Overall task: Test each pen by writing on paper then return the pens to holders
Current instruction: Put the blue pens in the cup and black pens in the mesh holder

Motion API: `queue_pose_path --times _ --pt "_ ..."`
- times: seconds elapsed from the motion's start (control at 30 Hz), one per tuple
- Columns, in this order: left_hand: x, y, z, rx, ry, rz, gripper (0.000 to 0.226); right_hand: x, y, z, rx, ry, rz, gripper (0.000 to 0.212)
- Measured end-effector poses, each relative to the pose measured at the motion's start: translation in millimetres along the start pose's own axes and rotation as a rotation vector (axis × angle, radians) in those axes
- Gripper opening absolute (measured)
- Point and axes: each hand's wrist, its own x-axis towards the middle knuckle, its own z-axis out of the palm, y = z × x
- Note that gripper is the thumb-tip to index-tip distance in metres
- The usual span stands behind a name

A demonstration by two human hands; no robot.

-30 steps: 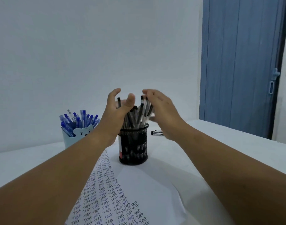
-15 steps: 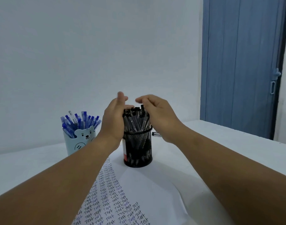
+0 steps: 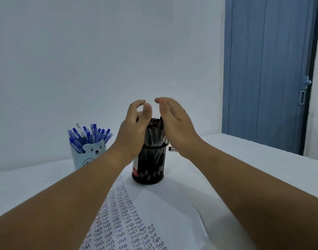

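We see both hands raised over a black mesh holder (image 3: 148, 166) that stands upright on the white table (image 3: 245, 159), touching the far end of the paper (image 3: 154, 213). The holder is packed with black pens (image 3: 154, 136), whose caps show between the two palms.

The left hand (image 3: 134, 130) sits against the left side of the pen bundle; its fingers (image 3: 136, 105) curl over the top and the thumb points upward, but we cannot tell whether they grip any pen. The right hand (image 3: 176, 123) cups the right side of the bundle with loosely bent fingers, palm turned inward; whether it touches the pens is hidden.

The paper lies toward the viewer, between the forearms, and carries rows of the handwritten word "Test".

To the left, well apart from the mesh holder, stands a pale blue bear-faced holder (image 3: 87, 154) filled with blue pens (image 3: 89, 134). Just behind the right wrist, a loose pen (image 3: 171, 148) lies on the table. A blue door (image 3: 268, 69) fills the right background.
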Motion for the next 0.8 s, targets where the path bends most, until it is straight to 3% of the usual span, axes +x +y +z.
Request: queue_pose_path --times 0.13,0.2,0.27,0.4,0.5,0.6,0.67,0.73,0.8 --pt "-12 -9 -1 -0.157 0.119 -0.039 0.078 -11 16 1 -0.202 -0.171 -0.019 0.044" --pt "-15 -8 -1 -0.374 0.164 -0.121 0.083 -12 21 4 -0.18 -0.171 -0.034 0.049" --pt "-14 -5 0 -0.48 0.23 -0.212 0.081 -11 21 6 -0.136 -0.1 -0.053 0.039" --pt "-12 -2 6 -0.269 0.286 -0.2 0.082 -9 13 14 -0.033 -0.012 -0.043 0.027" --pt "-11 -3 9 -0.27 0.183 -0.266 0.091 -6 9 11 0.002 -0.052 0.057 0.025" --pt "-16 -9 7 -0.31 0.07 -0.23 0.091 -8 11 7 -0.052 -0.148 0.087 0.032" --pt "-23 -17 7 -0.248 0.054 -0.146 0.092 -7 10 2 0.016 -0.186 0.138 0.048" --pt "-30 -27 7 -0.181 0.059 -0.119 0.099 2 10 -7 0.143 -0.12 0.206 0.062" --pt "-32 -32 7 -0.137 0.068 -0.137 0.088 12 20 -23 0.177 -0.002 0.239 0.06"
